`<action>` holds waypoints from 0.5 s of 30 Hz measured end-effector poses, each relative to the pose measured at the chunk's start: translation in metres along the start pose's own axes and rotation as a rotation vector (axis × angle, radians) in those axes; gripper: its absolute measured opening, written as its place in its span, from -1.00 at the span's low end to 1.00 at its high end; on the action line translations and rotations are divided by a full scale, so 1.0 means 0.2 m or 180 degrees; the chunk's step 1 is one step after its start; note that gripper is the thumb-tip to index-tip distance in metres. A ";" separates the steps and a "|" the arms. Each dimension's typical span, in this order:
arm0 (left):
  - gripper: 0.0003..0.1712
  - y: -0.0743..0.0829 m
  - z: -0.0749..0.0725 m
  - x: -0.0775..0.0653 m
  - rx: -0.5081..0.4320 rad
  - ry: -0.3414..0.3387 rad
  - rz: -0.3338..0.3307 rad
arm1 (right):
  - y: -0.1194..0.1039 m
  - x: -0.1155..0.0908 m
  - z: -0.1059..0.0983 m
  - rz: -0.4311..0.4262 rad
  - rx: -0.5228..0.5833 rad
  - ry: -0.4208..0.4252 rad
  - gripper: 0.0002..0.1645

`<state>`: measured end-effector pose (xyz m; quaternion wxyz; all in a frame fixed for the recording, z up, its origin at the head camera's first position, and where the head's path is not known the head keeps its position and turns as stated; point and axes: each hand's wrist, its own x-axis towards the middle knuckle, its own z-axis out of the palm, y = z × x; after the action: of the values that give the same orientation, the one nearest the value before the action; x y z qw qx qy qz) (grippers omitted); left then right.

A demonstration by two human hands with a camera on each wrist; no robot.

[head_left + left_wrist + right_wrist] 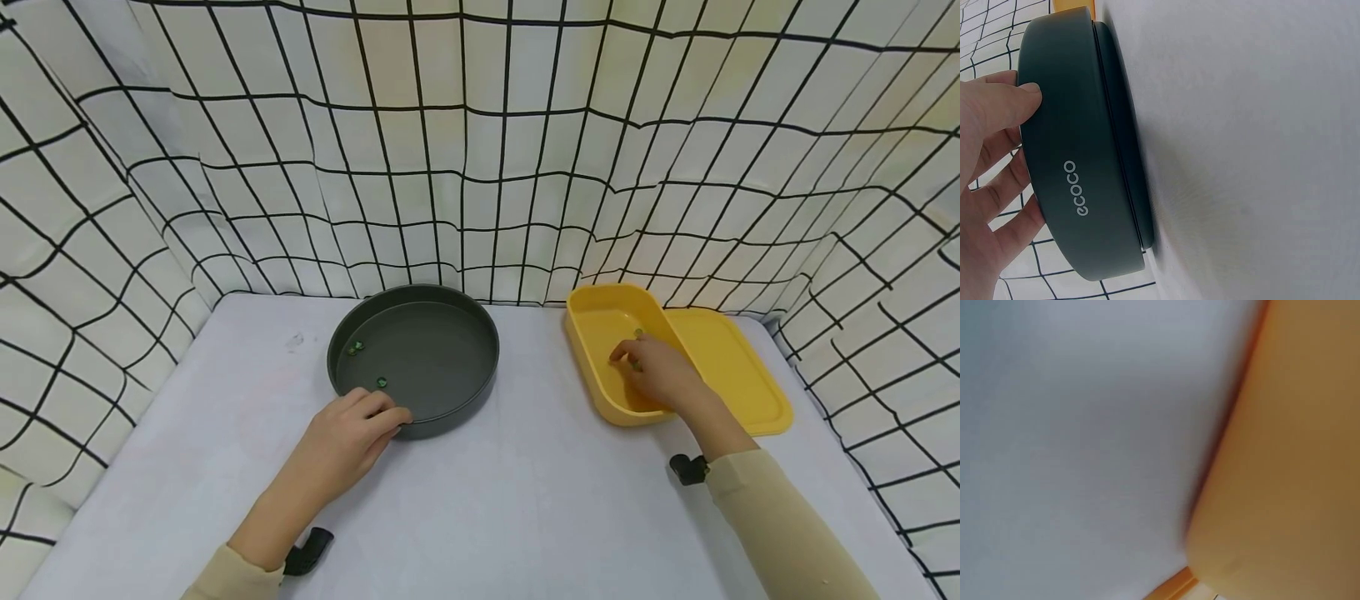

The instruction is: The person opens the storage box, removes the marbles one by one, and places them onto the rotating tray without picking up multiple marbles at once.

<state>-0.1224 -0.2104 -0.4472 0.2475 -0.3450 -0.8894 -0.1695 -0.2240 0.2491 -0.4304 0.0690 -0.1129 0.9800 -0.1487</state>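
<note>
Green pieces (pixel 638 332), likely light and slippery, are best edge-pinched in the yellow box (pixel 587 350) at three o'clock from the pan (pixel 431 354), gripped at seven o'clock by the left hand (pixel 347 442), any hold by the right hand (pixel 660 372) being unclear.

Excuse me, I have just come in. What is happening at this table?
A person is handling small green pieces or the vessels with them. The left-hand grip holds the rim of a dark round pan, where a few pieces lie. The right-hand grip is inside a yellow container, fingers curled near more small pieces; whether it holds one is unclear. A flat yellow lid lies beside the container on the white tabletop.
</note>
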 end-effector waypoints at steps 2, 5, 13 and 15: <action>-0.66 0.00 0.00 0.00 0.0010 -0.0008 0.0002 | -0.01 0.00 -0.01 -0.0002 0.0030 0.0035 -0.73; -0.65 0.00 0.00 0.00 0.0022 0.0003 0.0013 | -0.03 0.01 -0.02 -0.0078 0.0079 0.0137 -0.69; -0.64 0.00 0.00 0.00 0.0026 0.0021 0.0008 | -0.12 0.03 -0.07 -0.0331 0.0164 0.0386 -0.65; -0.63 0.00 0.00 0.00 0.0037 0.0040 0.0014 | -0.16 0.02 -0.08 -0.0391 0.0204 0.0443 -0.65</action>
<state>-0.1221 -0.2105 -0.4468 0.2554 -0.3445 -0.8880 -0.1660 -0.2248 0.2233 -0.4058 -0.0048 -0.1600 0.9684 -0.1914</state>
